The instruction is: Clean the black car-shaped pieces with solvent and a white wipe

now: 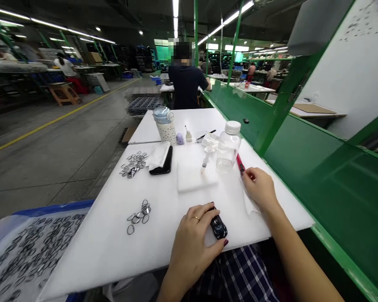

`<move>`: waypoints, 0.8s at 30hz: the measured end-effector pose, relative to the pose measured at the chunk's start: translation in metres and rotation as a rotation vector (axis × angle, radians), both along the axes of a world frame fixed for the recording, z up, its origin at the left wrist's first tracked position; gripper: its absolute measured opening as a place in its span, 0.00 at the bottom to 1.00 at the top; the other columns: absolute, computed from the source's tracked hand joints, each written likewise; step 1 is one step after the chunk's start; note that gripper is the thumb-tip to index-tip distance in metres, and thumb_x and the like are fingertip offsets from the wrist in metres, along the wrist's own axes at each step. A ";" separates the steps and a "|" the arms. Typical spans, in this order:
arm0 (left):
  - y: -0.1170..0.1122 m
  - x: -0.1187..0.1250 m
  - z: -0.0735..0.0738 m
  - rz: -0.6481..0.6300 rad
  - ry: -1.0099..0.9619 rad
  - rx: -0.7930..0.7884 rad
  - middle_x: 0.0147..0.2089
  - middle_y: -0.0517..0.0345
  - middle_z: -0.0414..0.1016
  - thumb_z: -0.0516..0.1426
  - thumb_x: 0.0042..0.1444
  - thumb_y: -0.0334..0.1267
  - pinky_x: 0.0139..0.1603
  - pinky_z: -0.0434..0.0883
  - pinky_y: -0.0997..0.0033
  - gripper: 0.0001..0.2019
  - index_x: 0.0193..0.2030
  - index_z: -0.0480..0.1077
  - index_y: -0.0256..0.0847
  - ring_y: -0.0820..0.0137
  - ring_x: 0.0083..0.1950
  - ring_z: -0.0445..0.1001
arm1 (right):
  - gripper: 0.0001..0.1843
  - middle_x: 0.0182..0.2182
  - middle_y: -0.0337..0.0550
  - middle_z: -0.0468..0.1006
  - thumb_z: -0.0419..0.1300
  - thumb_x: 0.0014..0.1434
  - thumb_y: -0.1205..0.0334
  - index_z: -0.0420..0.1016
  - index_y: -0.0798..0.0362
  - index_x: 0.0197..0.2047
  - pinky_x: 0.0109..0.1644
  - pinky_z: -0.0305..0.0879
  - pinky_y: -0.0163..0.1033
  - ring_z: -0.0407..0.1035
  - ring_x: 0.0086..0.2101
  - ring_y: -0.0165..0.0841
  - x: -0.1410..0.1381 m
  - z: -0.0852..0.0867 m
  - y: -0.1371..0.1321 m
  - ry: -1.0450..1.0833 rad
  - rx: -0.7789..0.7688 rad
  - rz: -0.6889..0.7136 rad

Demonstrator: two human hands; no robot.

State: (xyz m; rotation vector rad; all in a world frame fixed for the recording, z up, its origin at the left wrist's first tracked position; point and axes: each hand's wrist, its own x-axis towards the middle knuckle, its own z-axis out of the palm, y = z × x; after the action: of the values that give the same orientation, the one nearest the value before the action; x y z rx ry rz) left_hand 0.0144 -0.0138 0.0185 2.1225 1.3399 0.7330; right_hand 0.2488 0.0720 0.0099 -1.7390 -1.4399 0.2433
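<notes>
The smooth white plastic table point(107, 239) carries everything, running alongside a glossy green metal conveyor frame point(318, 176). At its left end sits a blue-rimmed tray of thin dark metal rings point(28, 247). On the table's middle lies a soft white foam pad point(193, 174), rectangular and matte, with a clear plastic bottle with a white screw cap point(228, 147) standing at its far right corner. A flat black phone point(163, 164) lies under a folded white cloth, beside a scattered heap of small oval metal rings point(134, 163); a smaller cluster of the same rings point(140, 214) lies nearer. The left hand point(192, 239) pinches a small glossy black oval part point(219, 227) between thumb and fingers, low at the table's near edge. The right hand point(260, 188) rests loosely curled, its grip touching a slim red pen-like tool point(240, 163) that lies by the bottle.
</notes>
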 end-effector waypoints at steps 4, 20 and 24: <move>-0.008 -0.011 0.007 -0.033 -0.084 -0.062 0.63 0.58 0.67 0.67 0.46 0.37 0.63 0.65 0.57 0.27 0.55 0.70 0.51 0.58 0.63 0.63 | 0.14 0.28 0.45 0.75 0.51 0.59 0.51 0.70 0.52 0.34 0.36 0.56 0.40 0.66 0.30 0.36 0.004 0.000 -0.005 0.010 0.029 -0.049; 0.010 -0.113 0.001 0.799 0.387 0.066 0.43 0.53 0.77 0.53 0.55 0.47 0.40 0.66 0.58 0.13 0.34 0.78 0.48 0.52 0.44 0.70 | 0.16 0.29 0.41 0.73 0.58 0.56 0.48 0.75 0.53 0.33 0.36 0.56 0.39 0.62 0.29 0.34 0.017 -0.010 -0.006 0.241 0.099 0.038; 0.014 -0.112 0.004 0.720 0.259 0.013 0.44 0.55 0.78 0.53 0.52 0.49 0.41 0.66 0.59 0.13 0.32 0.77 0.48 0.54 0.43 0.71 | 0.16 0.26 0.38 0.69 0.53 0.60 0.48 0.70 0.52 0.32 0.30 0.56 0.36 0.60 0.26 0.32 0.018 -0.015 -0.005 0.345 0.090 0.018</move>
State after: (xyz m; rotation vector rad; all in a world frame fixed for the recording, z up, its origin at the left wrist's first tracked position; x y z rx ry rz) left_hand -0.0978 0.0000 0.0228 1.7638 2.2909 0.7380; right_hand 0.2670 0.0675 -0.0055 -1.5252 -1.1962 0.4578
